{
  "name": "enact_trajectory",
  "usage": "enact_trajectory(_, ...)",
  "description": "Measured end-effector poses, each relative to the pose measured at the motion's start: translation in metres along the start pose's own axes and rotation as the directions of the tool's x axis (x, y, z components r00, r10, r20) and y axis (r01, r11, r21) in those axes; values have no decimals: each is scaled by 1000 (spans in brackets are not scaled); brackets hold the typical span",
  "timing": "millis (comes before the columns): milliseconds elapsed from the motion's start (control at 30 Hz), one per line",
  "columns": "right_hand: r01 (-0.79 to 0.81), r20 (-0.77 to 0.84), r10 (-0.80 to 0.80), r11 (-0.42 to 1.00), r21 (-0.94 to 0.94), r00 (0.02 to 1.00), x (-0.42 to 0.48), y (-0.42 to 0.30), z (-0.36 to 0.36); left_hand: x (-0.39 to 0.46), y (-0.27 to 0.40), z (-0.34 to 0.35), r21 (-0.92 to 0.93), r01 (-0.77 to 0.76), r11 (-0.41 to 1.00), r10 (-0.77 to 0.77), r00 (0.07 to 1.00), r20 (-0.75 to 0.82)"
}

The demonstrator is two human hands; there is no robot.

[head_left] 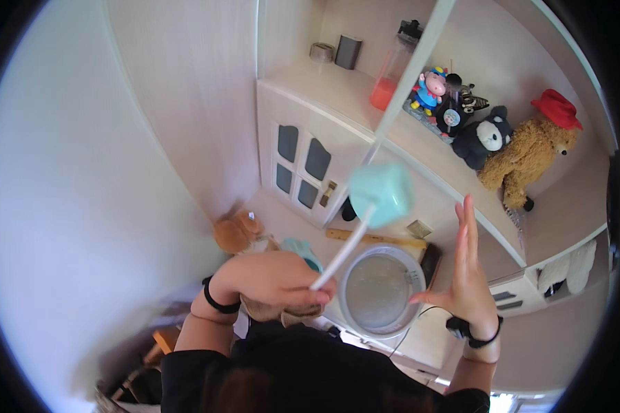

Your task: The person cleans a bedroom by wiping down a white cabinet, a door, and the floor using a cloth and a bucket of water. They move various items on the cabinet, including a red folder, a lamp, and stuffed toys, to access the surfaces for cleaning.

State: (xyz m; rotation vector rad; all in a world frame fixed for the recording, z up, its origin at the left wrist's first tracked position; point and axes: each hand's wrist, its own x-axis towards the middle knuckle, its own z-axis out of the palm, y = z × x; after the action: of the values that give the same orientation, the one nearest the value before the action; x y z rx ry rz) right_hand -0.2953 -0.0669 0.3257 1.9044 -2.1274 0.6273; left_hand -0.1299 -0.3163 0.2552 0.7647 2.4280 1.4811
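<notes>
My left hand [289, 284] grips the end of a thin white handle [341, 253]. At the handle's upper end is a mint-green, cup-shaped plastic head [381, 195], blurred and raised above the counter. My right hand [467, 279] is apart from it, fingers straight and pointing up, palm turned towards the middle, holding nothing. Between the hands stands a round whitish tub [421, 289] with a greyish inside; my right thumb overlaps its rim, and touch cannot be told. A teal object [302, 250] is partly hidden behind my left hand, as is a brown item [258, 308].
A light wooden strip [374, 238] lies behind the tub. Above are a cabinet door [294, 155] and a shelf [330, 85] bearing a pitcher [390, 77], a pig figurine [430, 90], a black-and-white plush [483, 137] and a teddy bear [529, 149]. A pale wall rises at left.
</notes>
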Motion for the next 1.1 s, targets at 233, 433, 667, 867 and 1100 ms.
enact_trajectory(233,-506,507,75,289,813,858,52,32,95,-55,-43,-28,168,-17,986,22,999,-30)
enact_trajectory(433,-374,389,111,-134,918,915,54,-13,98,-80,-88,-41,154,15,988,70,844,-531)
enact_trajectory(667,-186,40,384,352,918,923,55,-42,108,-77,-81,-54,-118,65,991,-133,623,-771)
enact_trajectory(867,-25,-26,697,63,998,717,92,-75,126,-51,-66,-48,-221,35,975,-184,683,-707)
enact_trajectory(1100,-38,14,836,9,999,548,107,-68,107,-29,-81,-45,-96,47,994,-97,766,-636)
